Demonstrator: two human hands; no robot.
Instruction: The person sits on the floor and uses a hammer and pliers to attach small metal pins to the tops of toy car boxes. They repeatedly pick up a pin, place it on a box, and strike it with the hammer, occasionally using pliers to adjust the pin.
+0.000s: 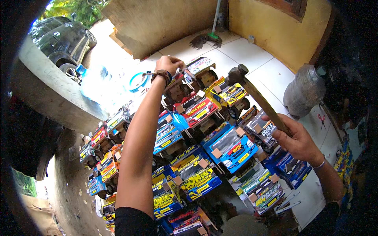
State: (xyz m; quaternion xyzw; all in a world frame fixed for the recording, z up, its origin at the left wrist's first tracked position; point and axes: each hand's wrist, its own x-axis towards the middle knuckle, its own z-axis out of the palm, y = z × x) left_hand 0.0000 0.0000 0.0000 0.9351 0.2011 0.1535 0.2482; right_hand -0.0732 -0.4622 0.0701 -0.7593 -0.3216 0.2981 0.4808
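Observation:
My right hand (296, 137) is wrapped round the wooden handle of a hammer (264, 96), whose dark metal head points up and away from me. Stretched out to the far side, my left hand (167, 66) has its fingers closed at a pale toy truck (199, 65); what they pinch is too small to make out. Below the hands stand rows of painted toy trucks, among them a red one (195, 108), a yellow one (229, 93) and a blue one (231, 148). Small brown blocks stick to many of their fronts.
A large clear water bottle (94, 84) and a blue-rimmed round item (138, 81) are at the far left. A green-headed broom (214, 36) leans by the wall. On the right are a wrapped grey bundle (305, 90) and red scissors (322, 120). A dark car (63, 39) stands outside.

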